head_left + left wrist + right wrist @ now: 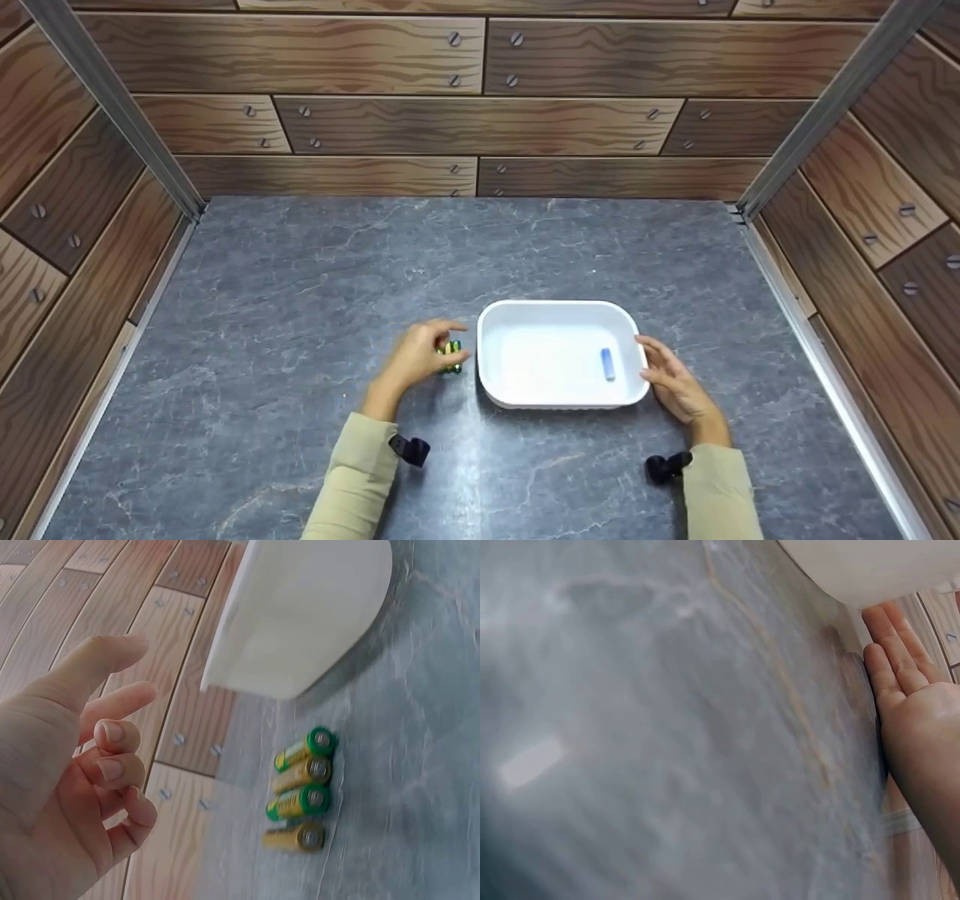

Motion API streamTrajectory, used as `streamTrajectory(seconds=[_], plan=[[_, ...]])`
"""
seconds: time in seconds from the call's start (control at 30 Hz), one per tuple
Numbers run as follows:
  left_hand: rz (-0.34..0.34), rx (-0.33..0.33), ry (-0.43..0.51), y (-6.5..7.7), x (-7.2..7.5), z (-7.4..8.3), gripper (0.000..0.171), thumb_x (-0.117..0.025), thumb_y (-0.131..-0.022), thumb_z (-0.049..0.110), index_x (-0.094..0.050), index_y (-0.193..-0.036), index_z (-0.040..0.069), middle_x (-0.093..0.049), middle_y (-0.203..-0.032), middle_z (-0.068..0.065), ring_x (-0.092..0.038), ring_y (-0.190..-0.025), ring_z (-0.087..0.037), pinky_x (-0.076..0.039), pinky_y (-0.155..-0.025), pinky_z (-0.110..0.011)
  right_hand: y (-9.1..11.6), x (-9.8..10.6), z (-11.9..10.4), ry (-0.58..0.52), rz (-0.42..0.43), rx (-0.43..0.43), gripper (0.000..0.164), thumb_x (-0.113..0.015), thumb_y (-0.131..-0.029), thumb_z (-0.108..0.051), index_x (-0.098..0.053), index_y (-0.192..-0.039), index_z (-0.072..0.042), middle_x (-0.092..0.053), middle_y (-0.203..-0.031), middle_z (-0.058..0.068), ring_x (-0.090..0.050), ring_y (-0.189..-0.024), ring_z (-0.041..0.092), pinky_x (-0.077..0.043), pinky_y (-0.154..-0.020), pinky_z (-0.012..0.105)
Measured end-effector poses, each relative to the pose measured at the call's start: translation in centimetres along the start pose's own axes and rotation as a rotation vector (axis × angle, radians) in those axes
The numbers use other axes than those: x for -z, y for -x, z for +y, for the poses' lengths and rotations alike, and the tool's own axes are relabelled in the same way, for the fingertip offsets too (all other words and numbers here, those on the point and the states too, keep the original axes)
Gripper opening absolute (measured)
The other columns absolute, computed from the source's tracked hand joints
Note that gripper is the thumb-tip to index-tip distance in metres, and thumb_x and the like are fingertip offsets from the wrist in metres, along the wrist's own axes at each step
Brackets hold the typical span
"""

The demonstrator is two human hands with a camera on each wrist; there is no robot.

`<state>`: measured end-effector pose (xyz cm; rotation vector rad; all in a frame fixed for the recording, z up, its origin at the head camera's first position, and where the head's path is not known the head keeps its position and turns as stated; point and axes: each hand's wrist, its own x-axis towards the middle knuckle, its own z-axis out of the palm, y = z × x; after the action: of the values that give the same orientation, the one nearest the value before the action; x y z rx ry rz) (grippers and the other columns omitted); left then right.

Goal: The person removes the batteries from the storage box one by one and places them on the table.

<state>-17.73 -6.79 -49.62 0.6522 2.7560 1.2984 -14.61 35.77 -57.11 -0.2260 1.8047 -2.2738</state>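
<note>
Several green and gold AA batteries point(451, 358) lie side by side in a row left of a white plastic tub point(559, 397). My left hand point(417, 353) hovers over them, thumb and forefinger spread apart with nothing between. In the left wrist view its other fingers point(112, 769) are loosely curled, away from the batteries point(300, 802). Inside the tub, toward its right end, is one blue battery-like cylinder point(607, 364). My right hand point(679, 386) rests at the tub's right rim; in the right wrist view its fingers point(900, 652) extend along the tub's outer wall point(870, 574).
A grey marbled tabletop point(337, 262) carries everything. Wood-patterned panels point(480, 124) enclose it at the back and both sides, with metal posts in the back corners. Small black devices point(410, 450) are strapped to both wrists.
</note>
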Motion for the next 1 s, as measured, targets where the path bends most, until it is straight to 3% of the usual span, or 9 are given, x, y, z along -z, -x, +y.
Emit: streamTrajectory(seconds=[0.17, 0.4, 0.8, 1.0], plan=[[-0.016, -0.040, -0.012, -0.5, -1.2, 0.9, 0.036, -0.075, -0.081, 0.024, -0.070, -0.112, 0.006, -0.051, -0.065, -0.007, -0.035, -0.058, -0.004, -0.032, -0.059, -0.019, 0.0, 0.0, 0.0, 0.004, 0.014, -0.009, 0.051, -0.048, -0.091, 0.009, -0.053, -0.127, -0.027, -0.060, -0.127, -0.013, -0.056, -0.116, 0.000, -0.045, -0.096, 0.016], [-0.064, -0.045, -0.011, -1.4, -2.5, 2.5, 0.037, -0.075, -0.082, 0.028, -0.070, -0.113, 0.009, -0.047, -0.069, 0.002, -0.038, -0.063, -0.006, -0.032, -0.061, -0.018, -0.1, -0.1, 0.1, 0.001, 0.013, -0.012, 0.051, -0.050, -0.091, 0.009, -0.053, -0.128, -0.026, -0.060, -0.127, -0.013, -0.056, -0.116, 0.001, -0.045, -0.096, 0.016], [-0.128, -0.087, 0.000, -2.6, -4.1, 4.7, 0.037, -0.073, -0.085, 0.029, -0.069, -0.117, 0.010, -0.054, -0.072, -0.012, -0.035, -0.063, -0.007, -0.029, -0.061, -0.018, -0.1, -0.1, 0.0, 0.016, 0.042, -0.024, 0.051, -0.049, -0.090, 0.009, -0.053, -0.126, -0.027, -0.060, -0.125, -0.013, -0.056, -0.115, 0.001, -0.045, -0.095, 0.016], [-0.181, -0.132, -0.049, -3.4, -5.5, 5.6, 0.036, -0.072, -0.085, 0.031, -0.069, -0.116, 0.011, -0.050, -0.072, -0.001, -0.037, -0.065, -0.005, -0.030, -0.063, -0.017, -0.1, 0.0, 0.0, 0.012, 0.025, -0.016, 0.052, -0.048, -0.091, 0.010, -0.054, -0.127, -0.027, -0.060, -0.126, -0.013, -0.056, -0.115, 0.001, -0.045, -0.096, 0.016]])
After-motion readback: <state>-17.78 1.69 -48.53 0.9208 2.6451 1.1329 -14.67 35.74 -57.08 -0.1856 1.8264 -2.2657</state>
